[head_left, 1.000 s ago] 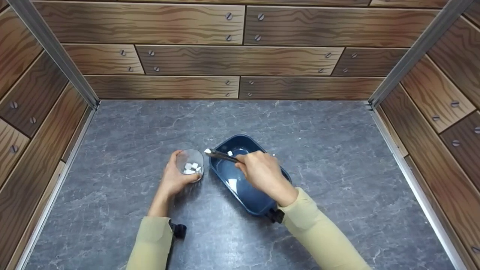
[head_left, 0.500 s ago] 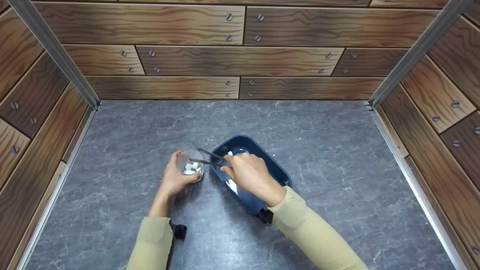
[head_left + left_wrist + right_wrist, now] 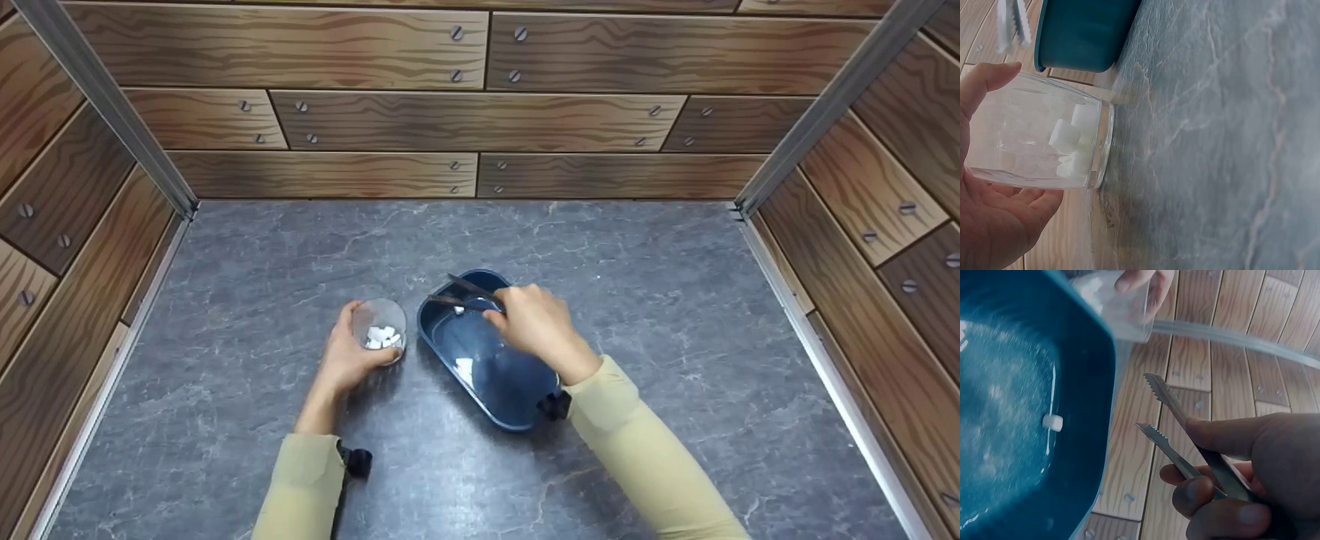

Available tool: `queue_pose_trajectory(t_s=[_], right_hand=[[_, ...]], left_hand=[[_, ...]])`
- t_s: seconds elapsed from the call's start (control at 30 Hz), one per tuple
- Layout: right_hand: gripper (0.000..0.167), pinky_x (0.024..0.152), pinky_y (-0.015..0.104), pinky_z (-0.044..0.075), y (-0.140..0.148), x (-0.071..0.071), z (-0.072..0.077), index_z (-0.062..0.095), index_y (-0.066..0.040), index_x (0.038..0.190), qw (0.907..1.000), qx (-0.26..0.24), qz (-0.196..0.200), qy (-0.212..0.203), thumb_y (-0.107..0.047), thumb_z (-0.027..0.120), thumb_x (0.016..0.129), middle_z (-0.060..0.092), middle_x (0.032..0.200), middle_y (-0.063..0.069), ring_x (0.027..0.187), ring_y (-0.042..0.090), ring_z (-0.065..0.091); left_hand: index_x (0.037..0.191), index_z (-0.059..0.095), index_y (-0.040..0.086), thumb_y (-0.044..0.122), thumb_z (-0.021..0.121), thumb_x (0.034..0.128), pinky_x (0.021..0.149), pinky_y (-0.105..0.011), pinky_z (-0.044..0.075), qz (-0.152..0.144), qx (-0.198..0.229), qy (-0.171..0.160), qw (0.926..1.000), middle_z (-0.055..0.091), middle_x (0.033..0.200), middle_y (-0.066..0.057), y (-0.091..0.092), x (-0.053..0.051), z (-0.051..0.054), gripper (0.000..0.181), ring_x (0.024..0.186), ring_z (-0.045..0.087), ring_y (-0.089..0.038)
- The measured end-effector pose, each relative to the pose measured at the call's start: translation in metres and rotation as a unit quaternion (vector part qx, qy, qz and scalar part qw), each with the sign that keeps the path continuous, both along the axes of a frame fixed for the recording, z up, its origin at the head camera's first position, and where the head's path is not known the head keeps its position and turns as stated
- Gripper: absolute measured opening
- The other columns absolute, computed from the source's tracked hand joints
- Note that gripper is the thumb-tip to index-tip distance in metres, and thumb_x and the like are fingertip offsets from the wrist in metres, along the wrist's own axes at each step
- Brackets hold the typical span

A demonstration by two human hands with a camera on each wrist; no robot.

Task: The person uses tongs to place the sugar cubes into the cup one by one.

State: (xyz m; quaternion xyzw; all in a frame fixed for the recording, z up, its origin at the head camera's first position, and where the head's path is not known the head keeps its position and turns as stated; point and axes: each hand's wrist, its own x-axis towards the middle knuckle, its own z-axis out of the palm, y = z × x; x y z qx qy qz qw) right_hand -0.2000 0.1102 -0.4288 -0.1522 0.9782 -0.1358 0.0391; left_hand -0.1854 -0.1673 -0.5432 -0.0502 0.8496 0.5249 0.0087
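Note:
My left hand [image 3: 349,356] grips a clear drinking glass [image 3: 378,311] standing on the grey surface, tilted slightly if at all; I cannot tell exactly. Several small white cubes [image 3: 383,337] lie at its bottom. In my right hand [image 3: 536,322] is a pair of metal tongs [image 3: 1174,405] with serrated tips. Their arms are spread, with nothing between them. The tips hover over the far end of a dark blue basin [image 3: 517,390]. A single white cube [image 3: 1053,422] lies in the basin by its end wall, just below the tongs.
Grey marbled tabletop [image 3: 660,285] surrounds the glass and basin. Wood-patterned panels [image 3: 375,176] rise at the back and both sides, with metal rails at the corners. A black wrist camera [image 3: 358,463] sticks out beside the left sleeve.
The tongs first carried a white cube toward the glass, then spread over it and let go. Now my right hand has drawn them back over the basin. My left hand and the glass stayed put.

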Motion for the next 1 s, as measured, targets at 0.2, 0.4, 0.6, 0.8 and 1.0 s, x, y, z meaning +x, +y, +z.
queue_pose_trajectory(t_s=[0.2,0.4,0.6,0.8,1.0], right_hand=[[0.032,0.063,0.049,0.053,0.008,-0.006,-0.005,0.073,-0.008,0.111,0.9994,0.024,-0.02,-0.013,-0.034,0.066,0.093,0.071,0.095,0.012,0.08,0.033,0.066],[0.031,0.066,0.051,0.053,0.01,-0.012,-0.014,0.073,-0.007,0.102,0.9976,0.055,-0.035,-0.022,-0.036,0.067,0.092,0.07,0.095,0.015,0.084,0.036,0.066],[0.03,0.065,0.051,0.054,0.008,-0.018,-0.024,0.071,-0.007,0.091,0.9956,0.077,-0.037,-0.038,-0.036,0.068,0.092,0.07,0.093,0.016,0.081,0.035,0.066],[0.026,0.067,0.053,0.054,0.007,-0.019,-0.031,0.07,-0.008,0.089,0.994,0.089,-0.024,-0.058,-0.033,0.065,0.094,0.07,0.096,0.017,0.085,0.037,0.066],[0.026,0.067,0.053,0.054,0.007,-0.019,-0.037,0.069,-0.006,0.086,0.9936,0.09,-0.016,-0.065,-0.029,0.061,0.095,0.07,0.097,0.018,0.086,0.037,0.066]], left_hand=[[0.147,0.032,0.003,0.017,0.087,0.0647,0.106,-0.053,0.033,0.001,0.001,0.001,1.0,0.04,0.145,-0.027,0.0,0.0,0.0,0.1,0.13,0.04,-0.041],[0.146,0.032,0.003,0.016,0.087,0.0636,0.106,-0.052,0.034,0.004,0.002,0.002,1.0,0.041,0.144,-0.026,0.001,0.0,0.001,0.1,0.128,0.042,-0.04],[0.146,0.033,0.003,0.016,0.088,0.0629,0.106,-0.052,0.034,0.006,-0.001,0.006,1.0,0.043,0.142,-0.027,0.001,0.0,0.0,0.1,0.128,0.042,-0.04],[0.146,0.033,0.004,0.017,0.088,0.0633,0.106,-0.052,0.034,0.005,0.007,0.004,1.0,0.041,0.144,-0.025,0.0,0.0,-0.001,0.1,0.129,0.041,-0.04],[0.147,0.032,0.005,0.018,0.088,0.0632,0.106,-0.052,0.034,0.003,0.006,0.004,1.0,0.041,0.144,-0.024,0.0,0.001,-0.001,0.102,0.129,0.041,-0.039]])
